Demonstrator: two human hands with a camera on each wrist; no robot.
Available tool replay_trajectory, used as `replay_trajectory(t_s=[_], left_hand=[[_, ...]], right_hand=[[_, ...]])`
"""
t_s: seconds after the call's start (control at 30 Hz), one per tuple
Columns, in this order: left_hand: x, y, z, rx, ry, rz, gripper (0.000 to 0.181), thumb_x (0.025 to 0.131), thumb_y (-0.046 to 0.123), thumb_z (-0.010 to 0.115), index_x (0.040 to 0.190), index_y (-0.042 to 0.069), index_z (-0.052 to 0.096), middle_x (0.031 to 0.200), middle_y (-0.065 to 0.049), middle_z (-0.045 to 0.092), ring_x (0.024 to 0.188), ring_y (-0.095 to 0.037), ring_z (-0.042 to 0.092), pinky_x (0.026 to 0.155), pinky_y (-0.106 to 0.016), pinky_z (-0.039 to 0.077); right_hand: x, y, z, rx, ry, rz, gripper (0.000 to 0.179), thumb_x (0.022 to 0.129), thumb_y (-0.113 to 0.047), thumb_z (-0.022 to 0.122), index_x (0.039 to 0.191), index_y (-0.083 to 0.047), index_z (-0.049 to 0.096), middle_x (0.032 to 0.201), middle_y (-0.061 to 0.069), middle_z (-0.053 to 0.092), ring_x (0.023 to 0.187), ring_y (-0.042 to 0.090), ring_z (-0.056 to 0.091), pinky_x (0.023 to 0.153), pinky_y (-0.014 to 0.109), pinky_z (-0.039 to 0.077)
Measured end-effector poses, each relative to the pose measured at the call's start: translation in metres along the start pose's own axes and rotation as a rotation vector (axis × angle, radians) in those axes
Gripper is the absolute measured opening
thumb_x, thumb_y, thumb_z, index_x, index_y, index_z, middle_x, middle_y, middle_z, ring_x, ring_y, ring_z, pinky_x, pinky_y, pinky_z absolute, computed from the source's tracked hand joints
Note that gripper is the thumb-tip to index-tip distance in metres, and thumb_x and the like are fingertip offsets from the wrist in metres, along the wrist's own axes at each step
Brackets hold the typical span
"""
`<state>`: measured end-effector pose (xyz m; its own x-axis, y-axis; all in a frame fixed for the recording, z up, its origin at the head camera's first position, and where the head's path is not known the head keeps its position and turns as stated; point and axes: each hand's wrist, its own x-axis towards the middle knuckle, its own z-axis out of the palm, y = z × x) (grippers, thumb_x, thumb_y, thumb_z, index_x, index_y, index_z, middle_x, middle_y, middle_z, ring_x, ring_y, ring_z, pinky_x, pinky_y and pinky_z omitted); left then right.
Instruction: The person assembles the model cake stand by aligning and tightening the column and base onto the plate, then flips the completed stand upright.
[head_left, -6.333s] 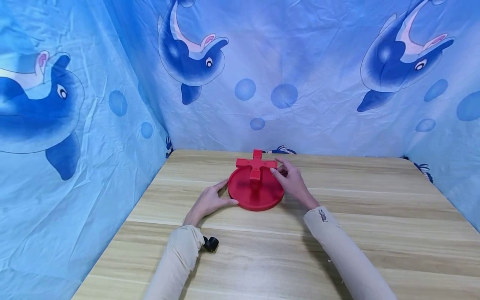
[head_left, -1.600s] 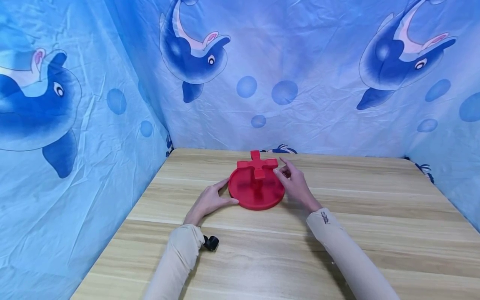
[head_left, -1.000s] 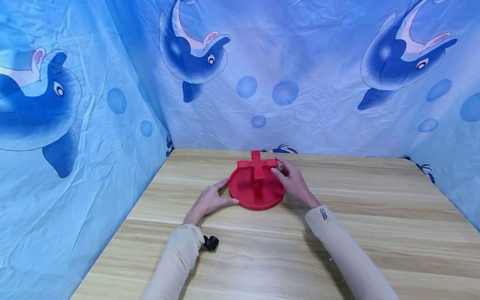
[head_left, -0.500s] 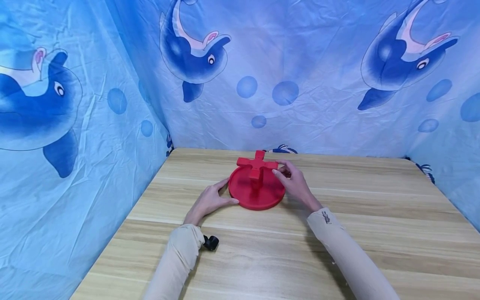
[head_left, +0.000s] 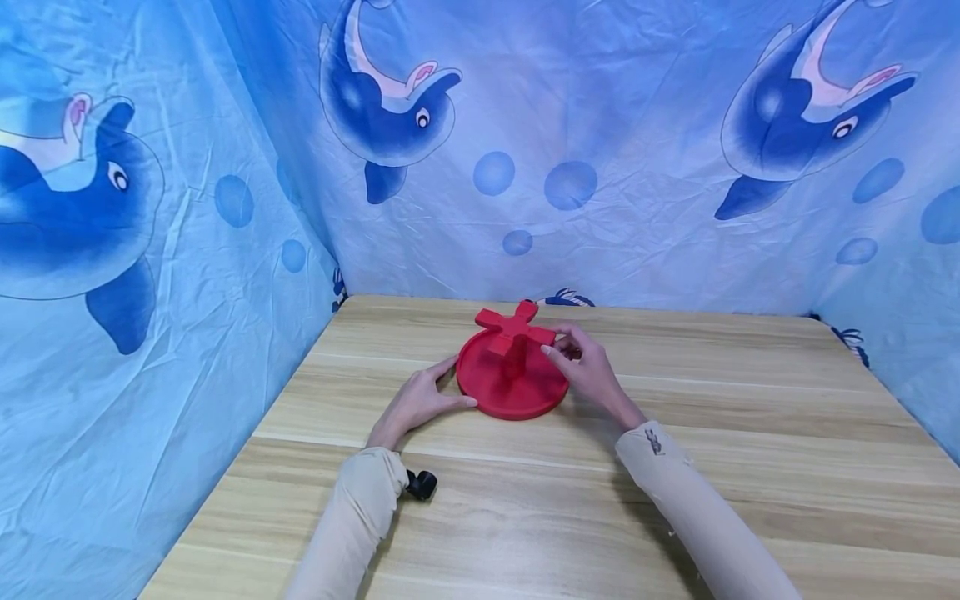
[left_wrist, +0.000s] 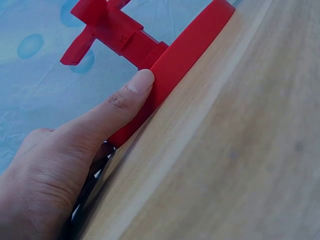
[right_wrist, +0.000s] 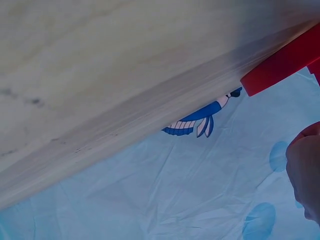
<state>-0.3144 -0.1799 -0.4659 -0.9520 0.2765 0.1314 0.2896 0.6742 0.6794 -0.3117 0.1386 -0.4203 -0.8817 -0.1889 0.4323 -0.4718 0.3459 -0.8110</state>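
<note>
A red cross-shaped top (head_left: 514,327) with several arms sits on an upright column above a red round base (head_left: 491,400) with a raised rim. My left hand (head_left: 416,404) holds the base's left edge, its thumb on the front rim and a finger towards the back. In the left wrist view, the thumb presses against the base's side wall, and the column (left_wrist: 122,37) carries small dark figures. My right hand (head_left: 588,362) pinches the cross's right-hand arm between thumb and fingers. The right wrist view shows only part of that hand (right_wrist: 306,172), at the right edge.
A light wood-grain table (head_left: 675,400) lies beneath everything. Blue sheeting with printed dolphins (head_left: 637,167) rises behind the table and at both sides. At my left wrist is a small black device (head_left: 422,485).
Over the last half second, the cross has turned clockwise seen from above, its right arm coming towards me along with my right hand. The base and left hand stay in place.
</note>
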Motion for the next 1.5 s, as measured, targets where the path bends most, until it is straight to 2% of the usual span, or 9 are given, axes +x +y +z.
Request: replay_trajectory(t_s=[0.37,0.77,1.13,1.5], left_hand=[[-0.002,0.002,-0.002,0.013,0.001,-0.011,0.102,0.076,0.067,0.083,0.159,0.024,0.045,0.155,-0.006,0.051,0.139,-0.029,0.048,0.111,-0.052,0.043],[-0.001,0.002,-0.002,0.012,0.001,-0.011,0.101,0.076,0.065,0.084,0.159,0.023,0.044,0.155,-0.006,0.05,0.14,-0.029,0.047,0.112,-0.053,0.041],[-0.001,0.003,-0.002,0.005,-0.001,-0.006,0.102,0.076,0.066,0.084,0.159,0.022,0.045,0.156,-0.005,0.05,0.141,-0.029,0.047,0.112,-0.052,0.041],[-0.001,0.002,-0.002,-0.002,-0.002,0.002,0.102,0.076,0.065,0.084,0.159,0.022,0.045,0.156,-0.005,0.05,0.14,-0.028,0.047,0.112,-0.052,0.041]], right_hand=[[-0.005,-0.004,0.004,0.006,-0.007,0.065,0.038,0.1,-0.017,0.071,0.135,-0.006,0.061,0.099,0.01,0.064,0.091,0.027,0.058,0.075,0.025,0.051],[-0.006,-0.008,0.007,0.006,0.006,0.058,0.036,0.101,-0.019,0.071,0.133,-0.005,0.061,0.104,0.01,0.063,0.097,0.026,0.058,0.079,0.025,0.051],[-0.005,-0.01,0.008,0.006,0.025,0.047,0.028,0.1,-0.014,0.071,0.124,-0.001,0.063,0.102,0.01,0.063,0.094,0.026,0.057,0.076,0.023,0.05],[-0.007,-0.012,0.01,-0.041,0.04,0.019,0.03,0.099,-0.011,0.072,0.126,0.0,0.063,0.099,0.009,0.063,0.09,0.025,0.056,0.073,0.025,0.05]])
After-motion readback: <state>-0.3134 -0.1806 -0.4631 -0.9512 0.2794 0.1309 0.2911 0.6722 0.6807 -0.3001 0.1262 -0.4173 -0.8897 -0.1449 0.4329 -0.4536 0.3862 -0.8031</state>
